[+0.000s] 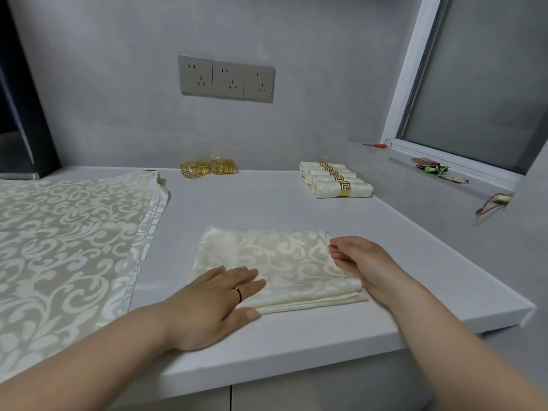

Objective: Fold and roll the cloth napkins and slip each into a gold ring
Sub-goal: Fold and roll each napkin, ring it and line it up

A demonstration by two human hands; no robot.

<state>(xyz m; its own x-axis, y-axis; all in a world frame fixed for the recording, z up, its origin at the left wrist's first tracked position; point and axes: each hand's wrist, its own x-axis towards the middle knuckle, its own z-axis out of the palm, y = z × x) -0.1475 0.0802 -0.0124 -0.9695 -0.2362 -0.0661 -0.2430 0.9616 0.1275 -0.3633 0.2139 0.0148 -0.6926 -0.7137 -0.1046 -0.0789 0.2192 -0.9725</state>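
- A person's left hand (213, 298) lies flat, fingers straight and close together, pressing the near-left corner of a folded napkin (275, 259) at the front of a pale grey counter (415, 262).
- The right hand (361, 262) meets the napkin's right edge with its fingers stretched toward the cloth. Whether the thumb is tucked under the layers cannot be told.
- The step appears to be the folding: the cloth is a layered rectangle, not yet rolled. The next move likely calls for keeping the layers square while a tight roll is started from one end.
- The napkin is cream damask with a glossy scroll pattern, and a thin scalloped hem shows along its near edge.
- A flat stack of unfolded napkins (68, 232) in the same weave lies to the left.
- By the back wall sit loose gold rings (207, 168) of openwork metal. To their right is a row of finished rolls (335, 179), each banded in gold.
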